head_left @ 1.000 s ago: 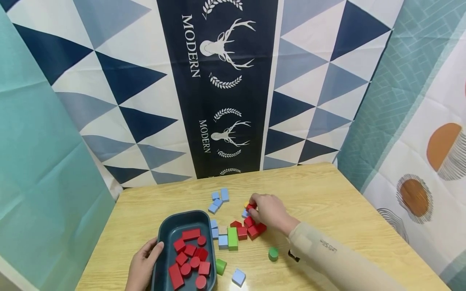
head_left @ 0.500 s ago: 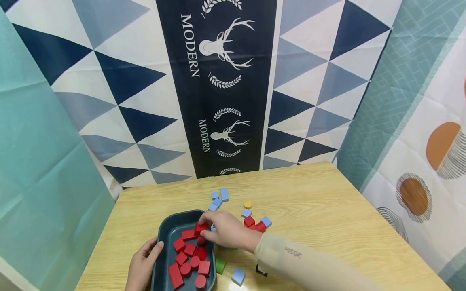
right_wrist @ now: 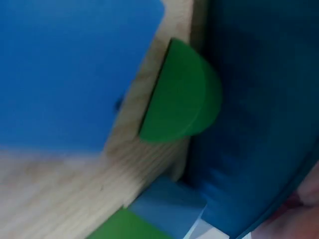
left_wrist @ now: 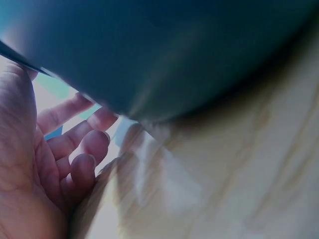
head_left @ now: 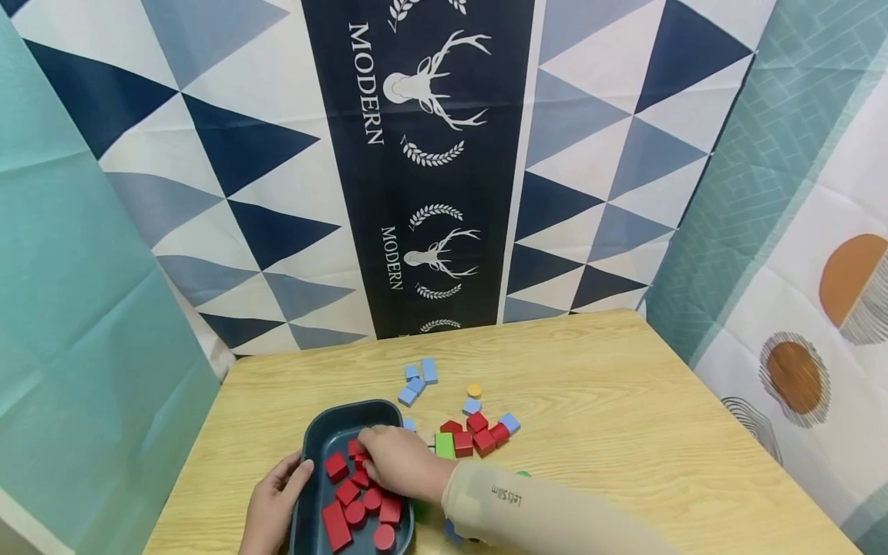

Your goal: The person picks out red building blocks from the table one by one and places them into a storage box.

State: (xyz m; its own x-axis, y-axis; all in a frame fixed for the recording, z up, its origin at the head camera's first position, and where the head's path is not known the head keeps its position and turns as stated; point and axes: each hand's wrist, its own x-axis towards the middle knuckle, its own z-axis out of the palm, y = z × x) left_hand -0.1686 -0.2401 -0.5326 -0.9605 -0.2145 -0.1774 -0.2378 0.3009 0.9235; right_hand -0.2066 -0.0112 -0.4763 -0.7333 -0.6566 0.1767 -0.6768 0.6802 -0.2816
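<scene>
In the head view, a dark teal tray [head_left: 324,422] holds several red blocks, some flat and long, some round. My left hand [head_left: 270,501] grips its left side, thumb on the rim; in the left wrist view the fingers [left_wrist: 75,132] curl below the tray's edge. My right hand [head_left: 402,461] reaches over the right rim into the tray. Its thumb and index finger pinch a red block [head_left: 361,462] low among the others, partly hidden by the hand. Only a blurred bit of the right hand [right_wrist: 294,219] shows in the right wrist view, beyond the tray wall.
Right of the tray lie more red blocks [head_left: 483,442], a green block [head_left: 445,445] and a yellow disc [head_left: 474,391]. Several light blue blocks [head_left: 429,371] sit toward the back. A green half-round block [right_wrist: 182,94] stands close beside the tray's outer wall.
My right hand has carried a red block from the pile on the right over into the tray, then lower and leftward inside it. The left hand keeps its place on the tray.
</scene>
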